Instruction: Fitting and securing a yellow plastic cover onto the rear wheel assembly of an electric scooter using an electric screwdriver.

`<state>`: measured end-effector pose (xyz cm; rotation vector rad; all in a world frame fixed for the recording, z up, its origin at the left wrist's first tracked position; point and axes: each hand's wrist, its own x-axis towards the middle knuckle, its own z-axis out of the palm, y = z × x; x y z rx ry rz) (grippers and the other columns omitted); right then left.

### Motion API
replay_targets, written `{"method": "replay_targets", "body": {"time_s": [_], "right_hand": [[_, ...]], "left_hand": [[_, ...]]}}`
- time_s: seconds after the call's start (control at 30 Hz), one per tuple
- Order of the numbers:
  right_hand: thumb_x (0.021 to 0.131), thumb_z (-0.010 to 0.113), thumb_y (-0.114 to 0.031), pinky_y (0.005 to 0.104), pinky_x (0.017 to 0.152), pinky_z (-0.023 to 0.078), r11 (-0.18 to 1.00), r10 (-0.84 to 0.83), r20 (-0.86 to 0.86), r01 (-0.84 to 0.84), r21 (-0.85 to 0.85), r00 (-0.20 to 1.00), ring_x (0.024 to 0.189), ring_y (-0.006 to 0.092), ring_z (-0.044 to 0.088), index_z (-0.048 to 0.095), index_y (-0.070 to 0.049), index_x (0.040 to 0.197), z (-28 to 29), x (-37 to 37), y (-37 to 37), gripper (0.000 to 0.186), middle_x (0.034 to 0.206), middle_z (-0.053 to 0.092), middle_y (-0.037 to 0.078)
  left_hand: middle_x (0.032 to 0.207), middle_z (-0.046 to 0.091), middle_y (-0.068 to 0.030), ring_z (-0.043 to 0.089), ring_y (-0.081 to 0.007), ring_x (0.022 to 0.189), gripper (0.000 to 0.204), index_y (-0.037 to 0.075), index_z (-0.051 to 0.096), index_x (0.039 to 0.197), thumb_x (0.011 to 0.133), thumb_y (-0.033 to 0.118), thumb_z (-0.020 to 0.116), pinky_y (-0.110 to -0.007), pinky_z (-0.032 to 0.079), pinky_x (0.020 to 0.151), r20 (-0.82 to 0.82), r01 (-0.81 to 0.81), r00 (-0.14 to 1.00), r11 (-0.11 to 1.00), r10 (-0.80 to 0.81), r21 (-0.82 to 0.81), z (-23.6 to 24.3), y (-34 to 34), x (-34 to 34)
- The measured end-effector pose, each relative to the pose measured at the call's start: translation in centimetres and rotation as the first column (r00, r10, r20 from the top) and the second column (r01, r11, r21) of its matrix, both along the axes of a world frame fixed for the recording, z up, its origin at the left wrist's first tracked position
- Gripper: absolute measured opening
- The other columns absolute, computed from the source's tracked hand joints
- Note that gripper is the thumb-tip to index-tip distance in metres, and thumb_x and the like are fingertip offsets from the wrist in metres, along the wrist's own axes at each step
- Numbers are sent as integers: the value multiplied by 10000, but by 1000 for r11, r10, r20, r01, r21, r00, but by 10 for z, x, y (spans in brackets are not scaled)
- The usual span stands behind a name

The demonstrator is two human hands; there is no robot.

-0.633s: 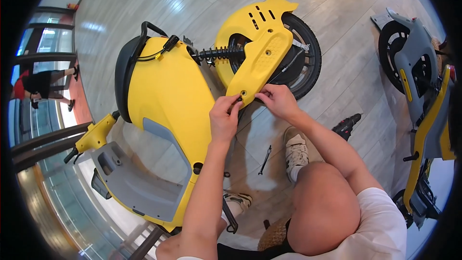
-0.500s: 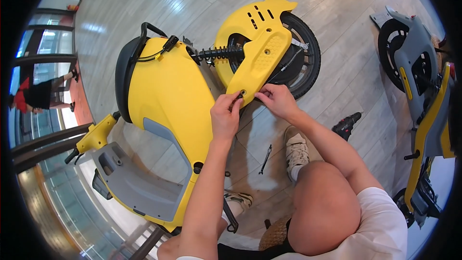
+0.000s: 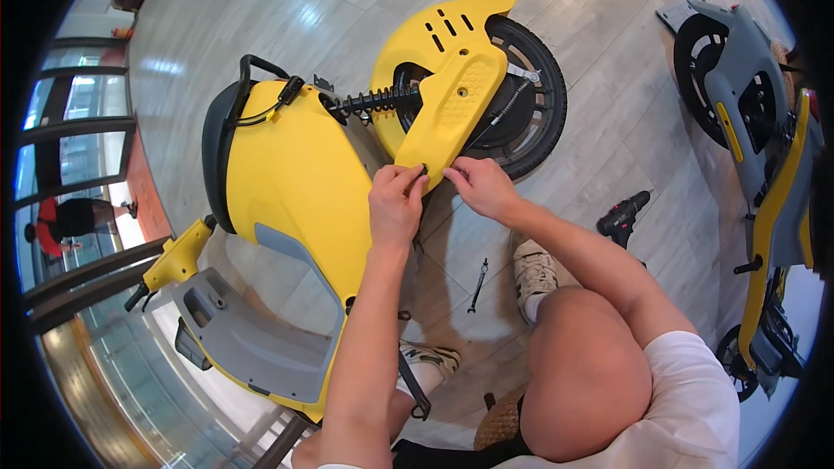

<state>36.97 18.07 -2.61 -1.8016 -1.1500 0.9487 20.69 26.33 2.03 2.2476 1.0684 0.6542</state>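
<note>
My left hand [image 3: 393, 204] pinches a small dark fastener [image 3: 423, 170] at the lower hole of the yellow side cover [image 3: 450, 126], which lies along the scooter's rear wheel [image 3: 543, 130]. My right hand [image 3: 482, 187] is just right of it, thumb and finger closed on the cover's lower right edge. The scooter rests on its side, its yellow body [image 3: 295, 182] to the left, joined by a black coil spring [image 3: 372, 104]. My left fingers partly hide the fastener.
A black drill [image 3: 621, 219] and a wrench [image 3: 478, 287] lie on the plank floor [image 3: 608, 9] right of and below my hands. A grey-yellow scooter [image 3: 734, 87] stands at the right. Glass railings line the left, with a person in red [image 3: 52, 221] beyond.
The view has shifted slightly, the wheel now appearing further left. My left fingers have brought the dark fastener onto the hole, covering it. The distant person has moved.
</note>
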Motion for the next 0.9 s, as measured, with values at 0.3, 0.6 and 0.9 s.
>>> {"method": "replay_targets", "body": {"time_s": [0.3,0.6,0.9], "right_hand": [[958,625,-277,464,662,519,997,13,-84,-19,-77,996,726,426,656,712,-6,955,15,9,-1,284,764,670,230],[956,623,-283,465,669,520,997,16,-71,-21,-80,997,741,430,657,709,0,925,15,6,-1,297,766,667,240],[954,625,-289,469,674,519,997,-22,-131,12,-79,991,746,439,653,703,15,895,1,1,-2,319,770,663,248]], "left_hand": [[842,634,-129,635,-278,729,123,-8,752,967,860,54,758,-365,504,626,-98,23,995,991,-11,129,-3,-7,5],[816,595,-115,593,-280,738,127,-9,738,983,871,50,749,-386,485,632,13,11,1000,983,-13,183,-10,-9,3],[779,593,-97,568,-183,612,123,-24,758,961,860,44,772,-312,448,552,84,-149,986,988,144,46,-13,-15,9]]}}
